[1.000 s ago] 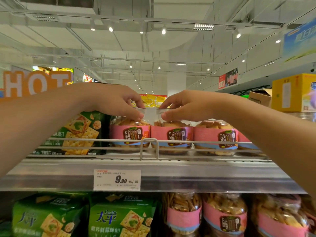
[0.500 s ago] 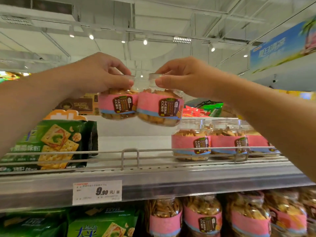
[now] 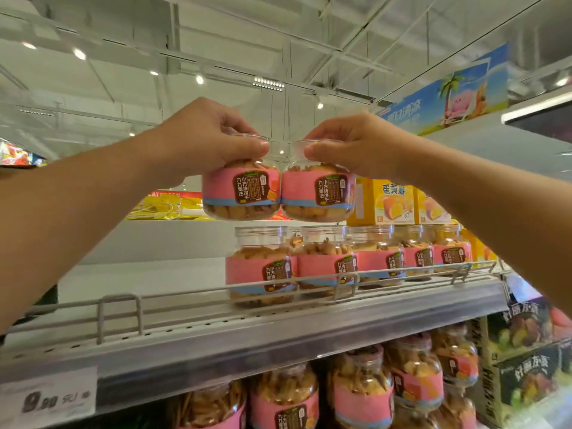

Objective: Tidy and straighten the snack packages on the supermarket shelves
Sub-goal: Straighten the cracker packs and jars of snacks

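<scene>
My left hand grips the clear lid of a pink-labelled biscuit jar from above. My right hand holds a second, identical jar the same way. Both jars hang side by side in the air, touching, just above a row of matching jars that stand behind the wire rail on the top shelf. The two nearest jars of that row sit directly under the held ones.
The shelf's left half is bare behind its wire rail. Yellow cake boxes stand behind the jars at the right. More pink-labelled jars fill the shelf below. A price tag hangs at the lower left.
Both hands lifted the two jars off the shelf's left part and carried them up and to the right, over the row of jars. The view has swung right.
</scene>
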